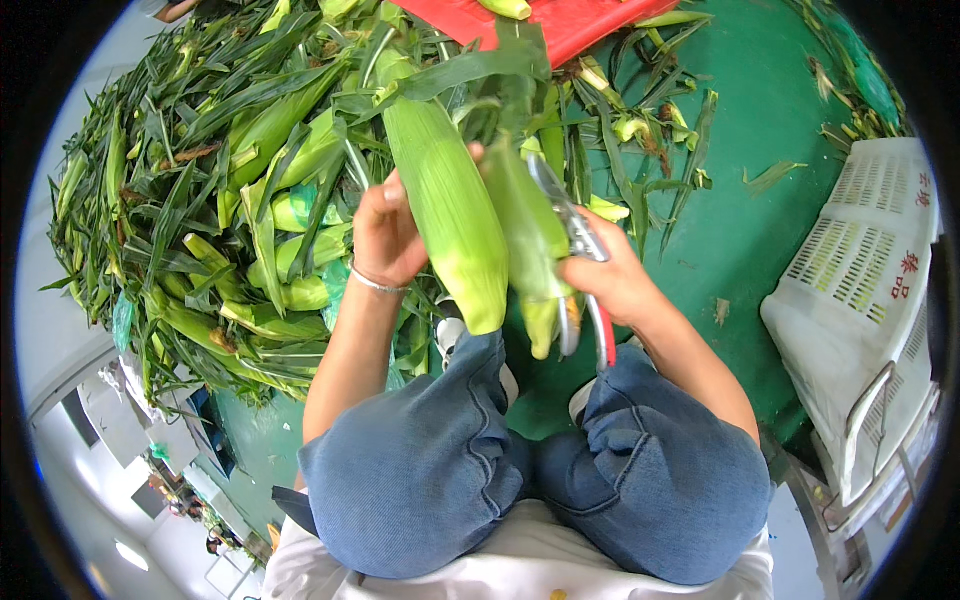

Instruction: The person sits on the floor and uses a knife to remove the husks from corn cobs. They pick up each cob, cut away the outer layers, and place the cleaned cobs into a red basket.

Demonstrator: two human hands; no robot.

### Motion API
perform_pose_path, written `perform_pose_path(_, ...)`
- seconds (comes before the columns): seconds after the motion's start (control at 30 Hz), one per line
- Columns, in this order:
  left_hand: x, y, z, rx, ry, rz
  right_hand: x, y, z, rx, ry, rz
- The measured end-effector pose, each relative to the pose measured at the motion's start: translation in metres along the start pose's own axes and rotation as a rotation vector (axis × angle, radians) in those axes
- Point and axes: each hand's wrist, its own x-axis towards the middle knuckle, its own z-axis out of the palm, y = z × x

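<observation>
An ear of corn in its green husk [446, 195] lies across my left hand [390, 229], whose thumb and fingers are curled around its far side. Its pale, tapered end points down toward my knees. In my right hand [611, 270] is a pair of pruning shears [574, 217] with silver blades and a red handle grip. Beside the ear, a loose piece of green husk [529, 225], blurred by motion, hangs against the fingers of my right hand. Part of my left hand is hidden behind the ear.
A large heap of unhusked corn [247, 150] rises at the left and ahead. A red tray [585, 22] stands at the top with corn at its edge. Husk scraps [694, 157] lie on the green floor. At the right is a white slotted plastic basket [847, 247].
</observation>
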Motion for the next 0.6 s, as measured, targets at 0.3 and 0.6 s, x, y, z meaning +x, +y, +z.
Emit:
perform_pose_path(0.3, 0.011, 0.013, -0.005, 0.065, 0.345, 0.183, -0.030, 0.006, 0.000, -0.686, 0.040, 0.152)
perform_pose_path(0.6, 0.003, 0.004, 0.008, 0.061, 0.573, 0.128, 0.001, -0.009, 0.011, -0.740, 0.146, -0.149)
